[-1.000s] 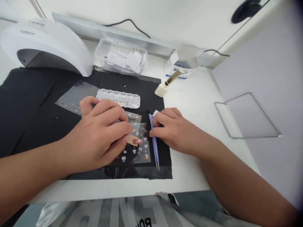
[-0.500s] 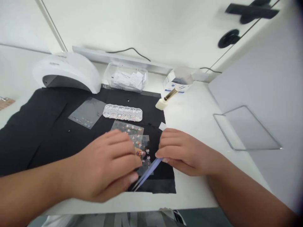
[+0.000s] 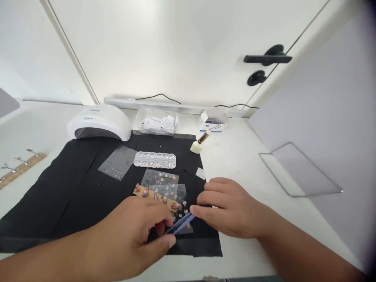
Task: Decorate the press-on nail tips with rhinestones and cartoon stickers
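Observation:
My right hand (image 3: 229, 209) pinches the upper end of a pair of purple tweezers (image 3: 180, 225), which slant down and left over the black mat (image 3: 58, 196). My left hand (image 3: 132, 237) is curled beside the tweezers' tips, its fingers closed and touching them. Just beyond the hands lies a tan strip with decorated nail tips (image 3: 155, 194) on clear sticker sheets (image 3: 164, 184) printed with small cartoon figures.
A clear rhinestone box (image 3: 154, 159) and another sticker sheet (image 3: 117, 162) lie on the mat. Behind stand a white nail lamp (image 3: 100, 127), a plastic tub of wipes (image 3: 157, 122), a small bottle (image 3: 199, 143) and a blue-white box (image 3: 212, 121). A wire frame (image 3: 299, 170) sits at right.
My right hand has picked the tweezers up from the mat and turned them towards my left hand. The left hand has let go of the nail strip. The camera has tilted upward.

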`<move>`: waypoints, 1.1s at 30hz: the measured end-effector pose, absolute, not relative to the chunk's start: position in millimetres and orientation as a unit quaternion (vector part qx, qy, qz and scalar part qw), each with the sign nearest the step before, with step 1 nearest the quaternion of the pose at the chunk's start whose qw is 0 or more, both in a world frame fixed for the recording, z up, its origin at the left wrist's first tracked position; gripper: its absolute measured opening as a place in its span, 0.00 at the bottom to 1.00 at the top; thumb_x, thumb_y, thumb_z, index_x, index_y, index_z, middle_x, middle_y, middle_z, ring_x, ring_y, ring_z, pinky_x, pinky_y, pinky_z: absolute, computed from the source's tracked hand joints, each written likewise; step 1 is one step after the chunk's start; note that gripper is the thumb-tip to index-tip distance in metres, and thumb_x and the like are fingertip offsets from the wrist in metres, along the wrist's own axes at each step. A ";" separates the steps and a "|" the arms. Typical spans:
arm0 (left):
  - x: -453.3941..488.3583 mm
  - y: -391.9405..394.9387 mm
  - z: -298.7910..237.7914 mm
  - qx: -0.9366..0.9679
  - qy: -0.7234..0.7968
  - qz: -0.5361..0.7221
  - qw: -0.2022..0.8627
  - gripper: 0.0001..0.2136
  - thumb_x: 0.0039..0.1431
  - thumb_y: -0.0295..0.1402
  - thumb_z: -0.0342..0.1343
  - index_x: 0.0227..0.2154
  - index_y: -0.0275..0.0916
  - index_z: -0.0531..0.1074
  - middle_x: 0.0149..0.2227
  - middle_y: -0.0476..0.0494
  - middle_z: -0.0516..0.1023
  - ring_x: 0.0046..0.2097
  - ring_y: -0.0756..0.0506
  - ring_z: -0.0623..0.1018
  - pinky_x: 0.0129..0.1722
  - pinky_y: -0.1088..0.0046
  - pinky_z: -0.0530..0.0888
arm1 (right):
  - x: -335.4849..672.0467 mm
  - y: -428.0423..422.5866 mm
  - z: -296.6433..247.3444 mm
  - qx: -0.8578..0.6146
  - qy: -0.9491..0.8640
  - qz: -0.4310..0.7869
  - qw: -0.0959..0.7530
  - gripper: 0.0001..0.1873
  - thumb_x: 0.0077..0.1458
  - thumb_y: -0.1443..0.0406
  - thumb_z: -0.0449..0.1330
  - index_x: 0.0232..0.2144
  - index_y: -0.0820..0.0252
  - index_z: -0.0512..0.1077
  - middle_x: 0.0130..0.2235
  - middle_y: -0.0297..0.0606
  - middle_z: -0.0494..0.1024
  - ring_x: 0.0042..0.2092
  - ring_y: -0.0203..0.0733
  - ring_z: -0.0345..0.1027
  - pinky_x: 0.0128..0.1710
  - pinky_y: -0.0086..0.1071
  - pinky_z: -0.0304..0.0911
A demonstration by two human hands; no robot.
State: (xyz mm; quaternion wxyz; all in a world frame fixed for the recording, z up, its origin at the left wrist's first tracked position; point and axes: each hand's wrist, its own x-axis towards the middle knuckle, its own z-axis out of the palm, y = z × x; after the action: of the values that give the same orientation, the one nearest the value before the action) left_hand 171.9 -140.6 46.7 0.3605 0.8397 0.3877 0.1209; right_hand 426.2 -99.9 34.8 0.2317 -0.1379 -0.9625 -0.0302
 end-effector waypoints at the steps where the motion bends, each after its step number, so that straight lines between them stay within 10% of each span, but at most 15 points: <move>1: 172.4 -140.7 45.1 0.829 0.402 0.110 0.372 0.05 0.57 0.34 0.55 0.28 0.40 0.68 0.26 0.54 0.72 0.26 0.53 0.67 0.26 0.77 0.62 | 426.2 -100.6 35.4 -0.136 -0.961 -0.045 0.237 0.04 0.59 0.70 0.57 0.34 0.60 0.73 0.26 0.33 0.73 0.25 0.35 0.55 0.26 0.32 0.48; 16: 166.3 -133.8 35.2 0.785 0.443 0.090 0.423 0.15 0.61 0.35 0.51 0.20 0.37 0.62 0.22 0.53 0.65 0.26 0.52 0.63 0.27 0.76 0.57 | 425.9 -95.3 26.8 -0.161 -0.920 -0.101 0.342 0.21 0.54 0.70 0.64 0.50 0.62 0.67 0.28 0.33 0.77 0.28 0.36 0.64 0.30 0.33 0.60; 21: 164.1 -131.9 35.9 0.784 0.414 0.153 0.436 0.17 0.64 0.37 0.48 0.20 0.37 0.63 0.22 0.52 0.66 0.28 0.51 0.66 0.31 0.74 0.61 | 424.7 -91.5 16.9 -0.296 -0.835 0.109 0.450 0.32 0.52 0.56 0.67 0.56 0.55 0.61 0.27 0.29 0.74 0.27 0.35 0.67 0.30 0.31 0.65; 33: 164.0 -137.3 32.9 0.748 0.401 0.247 0.468 0.21 0.64 0.46 0.48 0.22 0.36 0.69 0.23 0.49 0.70 0.29 0.49 0.69 0.32 0.73 0.64 | 423.5 -94.4 19.5 -0.275 -0.642 0.398 0.594 0.44 0.47 0.60 0.71 0.61 0.41 0.54 0.38 0.29 0.71 0.31 0.31 0.68 0.31 0.29 0.67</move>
State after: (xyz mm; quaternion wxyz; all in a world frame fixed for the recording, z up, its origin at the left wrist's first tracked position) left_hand 164.0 -137.3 32.9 0.4675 0.7482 0.4008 0.2469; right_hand 423.5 -94.4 19.5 0.5944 -0.2745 -0.6425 0.3982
